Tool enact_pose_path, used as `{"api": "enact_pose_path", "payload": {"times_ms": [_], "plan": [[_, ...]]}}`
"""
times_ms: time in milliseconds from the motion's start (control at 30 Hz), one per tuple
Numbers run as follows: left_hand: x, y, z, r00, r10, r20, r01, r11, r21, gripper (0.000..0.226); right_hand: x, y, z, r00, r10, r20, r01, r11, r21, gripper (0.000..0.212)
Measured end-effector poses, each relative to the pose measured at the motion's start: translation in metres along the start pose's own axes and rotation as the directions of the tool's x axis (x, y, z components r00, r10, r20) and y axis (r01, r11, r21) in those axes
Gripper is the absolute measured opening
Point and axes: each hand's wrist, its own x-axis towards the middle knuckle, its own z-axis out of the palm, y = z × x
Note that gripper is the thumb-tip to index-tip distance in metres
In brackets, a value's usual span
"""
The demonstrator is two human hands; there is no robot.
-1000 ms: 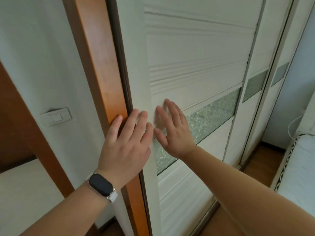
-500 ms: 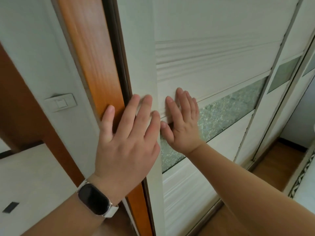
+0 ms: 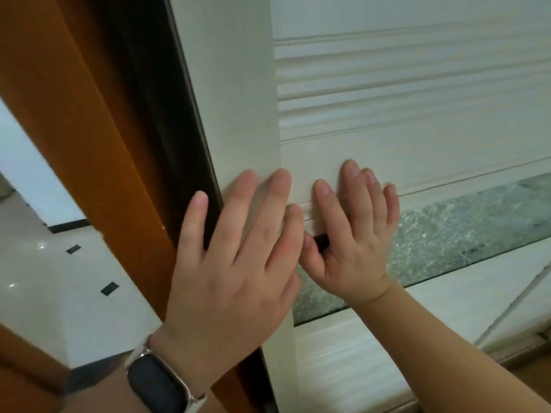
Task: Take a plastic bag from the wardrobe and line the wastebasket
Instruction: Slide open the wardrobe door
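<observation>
The white sliding wardrobe door (image 3: 402, 120) fills the right of the view, ribbed, with a band of textured green glass (image 3: 465, 234) across it. My left hand (image 3: 235, 278), a dark watch on its wrist, lies flat with fingers spread on the door's left stile. My right hand (image 3: 354, 234) presses flat on the panel beside it, fingertips up, at the glass band's left end. A dark gap (image 3: 167, 114) runs between the door's edge and the orange wooden frame (image 3: 89, 123). No plastic bag or wastebasket is in sight.
To the left of the wooden frame lies a glossy white tiled floor (image 3: 44, 278) with small black insets. A second white door panel (image 3: 524, 308) follows at the lower right, with a strip of wooden floor below it.
The view has come closer and swung left, so the wall switch is out of sight. Both hands stay flat on the door, and the dark gap at its left edge looks wider.
</observation>
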Motion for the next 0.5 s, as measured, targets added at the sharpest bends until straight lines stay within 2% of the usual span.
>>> {"api": "enact_pose_path", "payload": {"times_ms": [233, 367, 500], "plan": [[0.040, 0.032, 0.023, 0.991, 0.040, -0.124, -0.049, 0.996, -0.072, 0.034, -0.003, 0.048, -0.008, 0.999, 0.032, 0.021, -0.032, 0.999, -0.019, 0.061], [0.062, 0.061, 0.051, 0.966, -0.020, -0.256, -0.020, 0.988, -0.153, 0.028, -0.002, 0.079, -0.014, 0.999, 0.043, 0.015, -0.042, 0.998, -0.040, 0.057], [0.081, 0.093, 0.065, 0.954, -0.060, -0.294, -0.015, 0.970, -0.244, 0.026, -0.004, 0.113, -0.021, 0.999, 0.047, 0.015, -0.046, 0.997, -0.060, 0.056]]}}
